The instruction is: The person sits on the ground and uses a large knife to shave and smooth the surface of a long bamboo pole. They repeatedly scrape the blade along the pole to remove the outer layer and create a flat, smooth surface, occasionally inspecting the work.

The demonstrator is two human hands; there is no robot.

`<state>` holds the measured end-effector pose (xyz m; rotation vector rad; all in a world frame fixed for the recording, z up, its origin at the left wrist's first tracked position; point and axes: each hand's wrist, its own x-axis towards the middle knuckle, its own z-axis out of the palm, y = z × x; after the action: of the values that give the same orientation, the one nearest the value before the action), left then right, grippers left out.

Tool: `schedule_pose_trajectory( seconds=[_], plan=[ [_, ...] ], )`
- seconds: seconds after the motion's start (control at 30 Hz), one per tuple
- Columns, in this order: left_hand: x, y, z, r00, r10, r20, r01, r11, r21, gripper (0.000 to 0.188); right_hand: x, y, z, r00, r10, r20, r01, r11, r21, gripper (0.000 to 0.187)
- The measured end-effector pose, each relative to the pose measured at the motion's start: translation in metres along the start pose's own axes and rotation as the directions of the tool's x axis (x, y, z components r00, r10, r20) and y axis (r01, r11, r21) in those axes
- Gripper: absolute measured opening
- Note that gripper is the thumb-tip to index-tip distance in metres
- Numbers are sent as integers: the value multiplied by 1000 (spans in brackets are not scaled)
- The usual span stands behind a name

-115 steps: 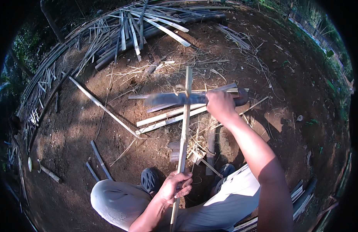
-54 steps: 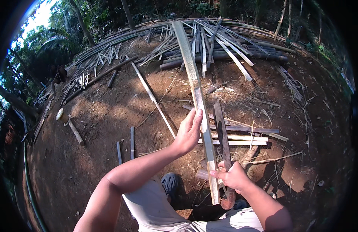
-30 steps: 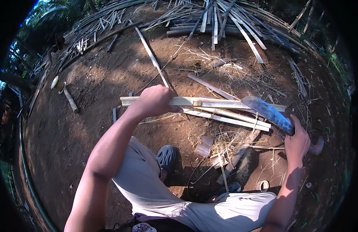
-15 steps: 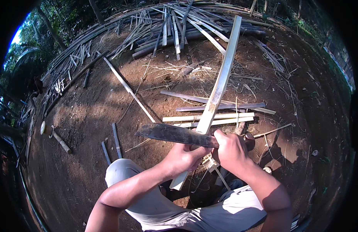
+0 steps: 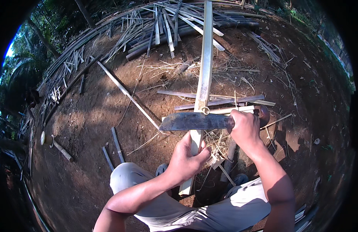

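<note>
A long, pale split bamboo strip [image 5: 204, 73] stands out ahead of me, its near end between my knees. My left hand [image 5: 186, 160] is closed round its lower part, thumb along one side. In my right hand [image 5: 244, 131] is a machete [image 5: 198, 121] with a broad, dark, stained blade and a rounded handle end. The blade lies crosswise over the strip, beyond my left hand, its tip pointing left. A thin curled shaving [image 5: 205, 110] sits at the blade's far edge on the strip.
Several bamboo strips [image 5: 219, 101] lie on the brown soil just ahead. A large pile of split bamboo [image 5: 167, 29] spreads at the back. One long pole [image 5: 127, 92] slants at left, near a short stick [image 5: 63, 150]. Shavings [image 5: 221, 143] and a wooden post [image 5: 230, 160] are between my legs.
The machete has slid away from me along the strip, and a curl has appeared at its edge. My right hand has moved forward and right, apart from the left. The strip has swung leftward.
</note>
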<state>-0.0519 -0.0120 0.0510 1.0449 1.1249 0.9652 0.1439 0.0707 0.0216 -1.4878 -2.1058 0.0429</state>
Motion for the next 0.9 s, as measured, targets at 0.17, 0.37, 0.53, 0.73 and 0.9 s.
schedule_pose_trajectory(
  seconds=[0.17, 0.37, 0.53, 0.73, 0.9],
  plan=[
    [-1, -19, 1, 996, -75, 52, 69, 991, 112, 21, -15, -29, 13, 960, -279, -30, 279, 960, -2, 8],
    [-12, -4, 0, 982, -133, 131, 144, 987, -74, 20, 9, 0, -5, 980, 197, -13, -197, 980, -13, 5],
    [-11, -1, -6, 931, -310, 194, 335, 936, -110, 21, -19, -34, 7, 978, -202, 57, 194, 974, 112, 10],
    [-4, 2, -6, 946, -249, 206, 290, 935, -201, 20, 3, -14, 7, 989, 81, 123, -97, 988, 123, 2],
    [-13, -7, -6, 951, -236, 198, 274, 943, -191, 19, 6, -8, 6, 992, 14, 124, -37, 982, 187, 9]
  ],
)
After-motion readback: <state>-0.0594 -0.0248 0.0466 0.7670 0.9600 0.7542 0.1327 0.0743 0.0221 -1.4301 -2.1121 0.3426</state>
